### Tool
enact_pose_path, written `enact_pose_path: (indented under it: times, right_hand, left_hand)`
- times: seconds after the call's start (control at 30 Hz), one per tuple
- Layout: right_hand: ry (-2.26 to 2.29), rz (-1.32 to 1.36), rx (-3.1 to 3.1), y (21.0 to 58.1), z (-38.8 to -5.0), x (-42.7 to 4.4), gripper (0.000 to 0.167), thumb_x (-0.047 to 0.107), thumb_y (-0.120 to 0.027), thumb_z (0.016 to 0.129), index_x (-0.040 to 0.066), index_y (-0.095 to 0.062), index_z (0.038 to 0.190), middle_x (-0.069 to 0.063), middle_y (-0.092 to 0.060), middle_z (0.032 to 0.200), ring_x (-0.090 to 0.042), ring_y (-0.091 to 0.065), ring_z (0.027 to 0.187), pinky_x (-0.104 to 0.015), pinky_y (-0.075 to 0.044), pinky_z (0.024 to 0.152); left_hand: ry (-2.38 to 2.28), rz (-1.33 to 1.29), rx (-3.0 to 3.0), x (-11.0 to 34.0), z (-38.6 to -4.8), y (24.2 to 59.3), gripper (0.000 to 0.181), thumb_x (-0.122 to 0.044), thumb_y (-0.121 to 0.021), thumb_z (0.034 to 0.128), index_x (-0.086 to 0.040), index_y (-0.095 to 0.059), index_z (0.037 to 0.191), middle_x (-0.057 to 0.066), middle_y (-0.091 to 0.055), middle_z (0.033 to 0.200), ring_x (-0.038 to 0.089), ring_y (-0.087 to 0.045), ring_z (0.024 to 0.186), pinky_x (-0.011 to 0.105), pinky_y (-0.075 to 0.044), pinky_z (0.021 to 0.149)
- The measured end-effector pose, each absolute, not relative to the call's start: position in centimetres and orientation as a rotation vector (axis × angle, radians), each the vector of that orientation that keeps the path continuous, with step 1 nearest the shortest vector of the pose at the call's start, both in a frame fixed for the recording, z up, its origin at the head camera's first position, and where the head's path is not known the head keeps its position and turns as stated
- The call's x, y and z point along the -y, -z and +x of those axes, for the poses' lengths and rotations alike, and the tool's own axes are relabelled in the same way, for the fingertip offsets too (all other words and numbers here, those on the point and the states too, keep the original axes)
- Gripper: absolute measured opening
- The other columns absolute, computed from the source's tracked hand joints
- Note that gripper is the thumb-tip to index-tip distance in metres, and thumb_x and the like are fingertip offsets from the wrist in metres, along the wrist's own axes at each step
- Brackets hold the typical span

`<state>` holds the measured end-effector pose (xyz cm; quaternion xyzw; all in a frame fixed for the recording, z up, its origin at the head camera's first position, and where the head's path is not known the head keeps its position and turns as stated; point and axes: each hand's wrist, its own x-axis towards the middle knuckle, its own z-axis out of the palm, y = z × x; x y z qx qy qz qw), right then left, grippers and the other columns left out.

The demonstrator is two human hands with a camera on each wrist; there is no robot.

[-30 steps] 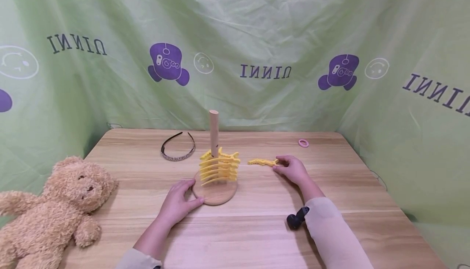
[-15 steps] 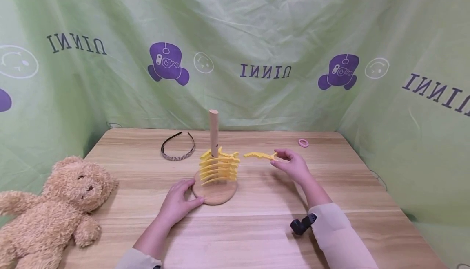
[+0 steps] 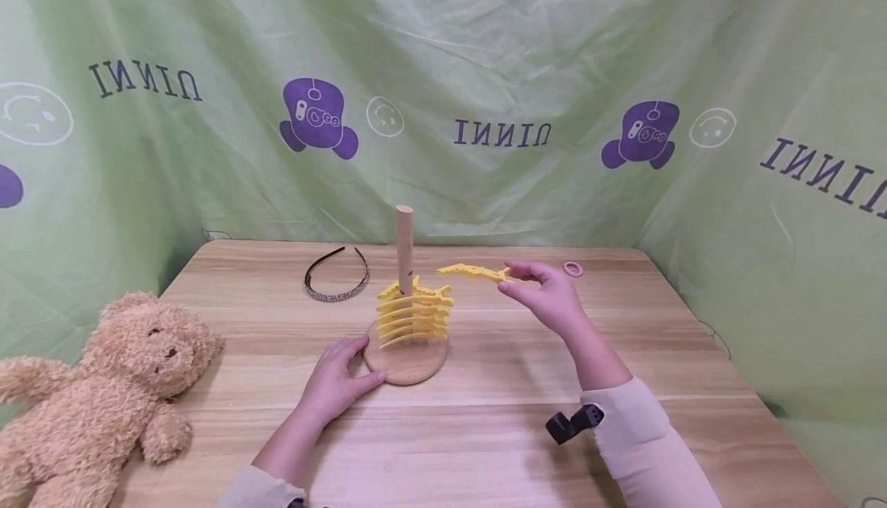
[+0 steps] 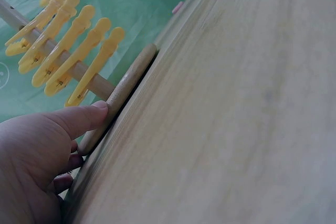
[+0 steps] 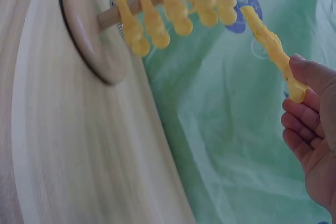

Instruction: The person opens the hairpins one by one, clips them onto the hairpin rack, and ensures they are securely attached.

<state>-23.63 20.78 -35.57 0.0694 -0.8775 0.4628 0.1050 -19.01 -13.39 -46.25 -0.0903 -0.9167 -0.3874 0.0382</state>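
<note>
A wooden stand with an upright post (image 3: 405, 246) and a round base (image 3: 409, 369) is on the table. Several yellow alligator hair clips (image 3: 413, 315) are clamped one above another on the post. My left hand (image 3: 336, 385) holds the left edge of the base between thumb and fingers; the thumb (image 4: 86, 116) presses on the rim in the left wrist view. Another yellow alligator hair clip (image 3: 471, 271) is pinched by its tail end in my right hand (image 3: 547, 296). It hangs in the air right of the post, apart from it, its jaws looking closed and pointing left.
A black headband with a beaded band (image 3: 337, 296) lies behind and left of the stand. A pink hair tie (image 3: 573, 269) is at the back right, beyond my right hand. A plush teddy bear (image 3: 90, 416) lies along the left side. Green printed cloth (image 3: 443, 46) walls the table.
My right hand has lifted the hair clip off the table and carried it up and left towards the post. The left hand has stayed on the base.
</note>
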Motion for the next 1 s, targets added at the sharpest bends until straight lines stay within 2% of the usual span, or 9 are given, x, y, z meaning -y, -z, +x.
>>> enact_pose_path:
  times: [0.47,1.0]
  right_hand:
    - [-1.351,0.356,2.580,33.9,-23.4,-16.3,0.028,0.021,-0.081,0.080,0.005,-0.076,0.103,-0.013,-0.076,0.102,-0.026,-0.068,0.098,-0.028,-0.056,0.072]
    - [-1.350,0.395,2.697,34.1,-24.5,-13.4,0.030,0.025,-0.081,0.081,0.007,-0.076,0.106,-0.008,-0.075,0.099,-0.021,-0.066,0.095,-0.025,-0.056,0.069]
  left_hand:
    - [1.196,-0.265,2.839,13.5,-19.0,46.1,0.072,-0.036,-0.079,0.0808,0.002,-0.053,0.137,0.022,-0.054,0.141,0.044,-0.037,0.140,0.058,-0.028,0.117]
    - [1.204,-0.264,2.814,13.3,-19.0,46.2,0.071,-0.035,-0.079,0.0800,0.002,-0.054,0.136,0.023,-0.055,0.140,0.045,-0.039,0.138,0.059,-0.030,0.116]
